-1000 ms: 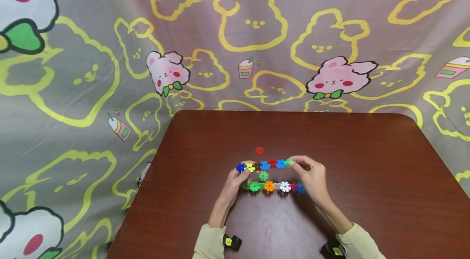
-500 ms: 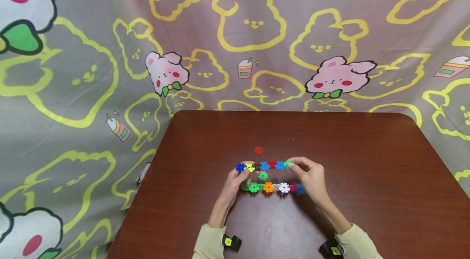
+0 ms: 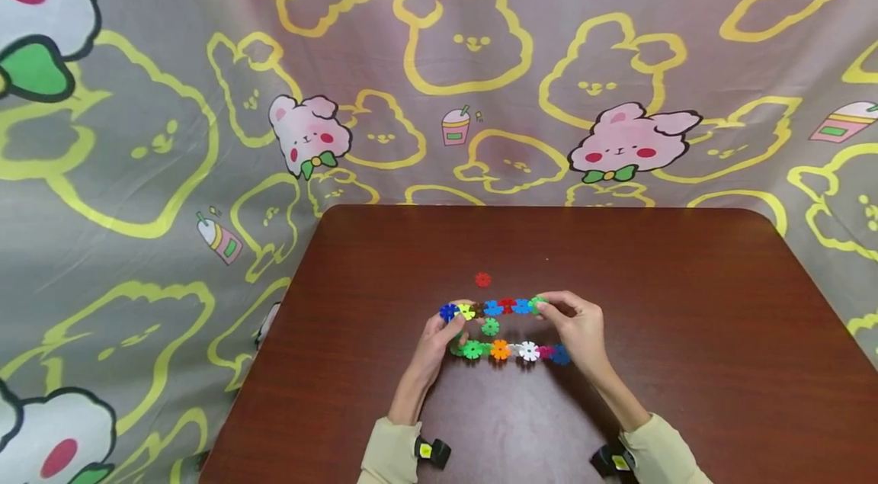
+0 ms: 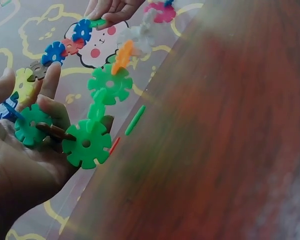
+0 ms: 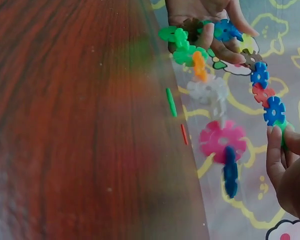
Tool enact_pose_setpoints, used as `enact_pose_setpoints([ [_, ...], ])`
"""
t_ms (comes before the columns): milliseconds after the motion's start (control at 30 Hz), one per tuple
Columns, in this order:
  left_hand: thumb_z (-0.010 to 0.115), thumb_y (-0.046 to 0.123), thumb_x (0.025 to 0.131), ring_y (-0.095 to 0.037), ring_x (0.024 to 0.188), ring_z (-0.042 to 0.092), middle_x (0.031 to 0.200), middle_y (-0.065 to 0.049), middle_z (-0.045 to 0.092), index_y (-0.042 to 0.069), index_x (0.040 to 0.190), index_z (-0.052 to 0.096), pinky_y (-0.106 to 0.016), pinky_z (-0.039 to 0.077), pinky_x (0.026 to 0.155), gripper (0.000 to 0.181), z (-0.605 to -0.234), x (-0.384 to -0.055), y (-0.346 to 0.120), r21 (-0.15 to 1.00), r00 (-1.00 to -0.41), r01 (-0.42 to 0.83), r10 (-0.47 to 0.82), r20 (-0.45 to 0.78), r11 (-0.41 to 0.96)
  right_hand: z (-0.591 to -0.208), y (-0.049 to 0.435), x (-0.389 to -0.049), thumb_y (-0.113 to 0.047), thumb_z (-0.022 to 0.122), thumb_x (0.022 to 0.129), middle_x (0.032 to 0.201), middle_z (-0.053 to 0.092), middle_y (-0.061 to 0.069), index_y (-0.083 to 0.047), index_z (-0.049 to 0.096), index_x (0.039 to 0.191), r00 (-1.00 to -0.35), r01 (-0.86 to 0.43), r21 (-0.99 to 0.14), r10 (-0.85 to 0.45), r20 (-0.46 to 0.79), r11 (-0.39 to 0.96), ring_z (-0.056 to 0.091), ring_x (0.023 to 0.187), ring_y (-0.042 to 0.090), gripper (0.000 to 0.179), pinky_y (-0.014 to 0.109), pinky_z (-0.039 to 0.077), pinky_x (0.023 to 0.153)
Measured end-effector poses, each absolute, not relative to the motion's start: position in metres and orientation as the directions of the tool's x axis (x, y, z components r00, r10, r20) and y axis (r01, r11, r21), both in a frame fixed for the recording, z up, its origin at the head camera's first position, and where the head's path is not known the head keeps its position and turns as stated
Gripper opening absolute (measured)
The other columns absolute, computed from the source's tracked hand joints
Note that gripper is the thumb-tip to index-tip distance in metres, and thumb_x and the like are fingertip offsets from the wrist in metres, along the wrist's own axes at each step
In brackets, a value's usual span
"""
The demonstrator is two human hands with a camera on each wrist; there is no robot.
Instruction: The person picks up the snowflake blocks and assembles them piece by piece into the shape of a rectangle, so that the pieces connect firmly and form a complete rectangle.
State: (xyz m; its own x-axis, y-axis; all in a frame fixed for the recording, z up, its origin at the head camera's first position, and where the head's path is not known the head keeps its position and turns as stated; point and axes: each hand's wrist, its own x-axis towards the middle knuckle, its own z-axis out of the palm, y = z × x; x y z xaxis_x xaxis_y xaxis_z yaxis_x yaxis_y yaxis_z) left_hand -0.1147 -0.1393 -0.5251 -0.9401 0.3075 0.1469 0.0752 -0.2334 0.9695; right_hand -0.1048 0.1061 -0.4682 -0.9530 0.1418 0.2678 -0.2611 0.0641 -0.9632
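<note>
A chain of notched plastic snowflake discs is bent into a U with its two runs facing me. The far run (image 3: 507, 306) has blue, yellow, brown, red and green discs. In the nearer run, a green disc (image 4: 110, 84), an orange one (image 3: 500, 350), white ones and a pink disc (image 5: 222, 142) lead to a dark blue disc (image 5: 230, 172) at the loose end. My left hand (image 3: 432, 343) holds the bend, thumb at the yellow disc (image 3: 465, 312). Between thumb and fingers, my right hand (image 3: 581, 331) pinches the green end disc (image 5: 281, 131) of the far run.
On the brown table (image 3: 686, 293) lie a loose red disc (image 3: 483, 280) and a loose green disc (image 3: 490, 327), which shows between the two runs in the head view. A patterned cloth (image 3: 384, 27) hangs behind the table and to its left.
</note>
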Motion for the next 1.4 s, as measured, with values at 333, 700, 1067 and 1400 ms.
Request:
enact_pose_setpoints([
  [333, 0.049, 0.015, 0.109, -0.014, 0.066, 0.046, 0.110, -0.050, 0.056, -0.017, 0.134, 0.052, -0.023, 0.042, 0.067, 0.041, -0.519, -0.120, -0.138, 0.968, -0.938, 0.083, 0.310, 0.155, -0.236, -0.466, 0.107, -0.111, 0.016, 0.074, 0.086, 0.086, 0.070, 0.033, 0.016, 0.072, 0.094, -0.963, -0.241, -0.970, 0.116, 0.243, 0.035, 0.069, 0.064, 0.004, 0.008, 0.020, 0.057, 0.064],
  [700, 0.051, 0.014, 0.108, -0.013, 0.067, 0.046, 0.112, -0.048, 0.059, -0.017, 0.133, 0.053, -0.022, 0.043, 0.067, 0.039, -0.520, -0.116, -0.140, 0.974, -0.950, 0.030, 0.295, 0.098, -0.225, -0.484, 0.112, -0.118, 0.019, 0.071, 0.086, 0.083, 0.073, 0.024, 0.019, 0.071, 0.095, -0.967, -0.239, -0.971, 0.087, 0.239, 0.002, 0.070, 0.063, 0.007, 0.009, 0.024, 0.059, 0.065],
  [1067, 0.051, 0.023, 0.109, -0.014, 0.072, 0.052, 0.106, -0.022, 0.070, -0.011, 0.135, 0.053, -0.025, 0.045, 0.069, 0.043, -0.522, -0.116, -0.142, 0.972, -0.952, 0.000, 0.296, 0.071, -0.233, -0.498, 0.115, -0.123, 0.013, 0.076, 0.085, 0.085, 0.074, 0.020, 0.010, 0.074, 0.095, -0.957, -0.282, -0.959, 0.061, 0.283, 0.032, 0.074, 0.068, 0.018, 0.010, 0.024, 0.059, 0.065],
  [1400, 0.051, 0.027, 0.108, -0.018, 0.078, 0.056, 0.115, -0.047, 0.057, -0.005, 0.140, 0.054, -0.027, 0.050, 0.074, 0.045, -0.530, -0.120, -0.158, 0.986, -0.897, -0.025, 0.440, 0.050, -0.162, -0.501, 0.128, -0.123, 0.005, 0.080, 0.087, 0.089, 0.076, 0.015, 0.001, 0.077, 0.092, -0.954, -0.299, -0.924, -0.099, 0.283, 0.236, 0.067, 0.082, 0.005, 0.008, 0.017, 0.055, 0.073],
])
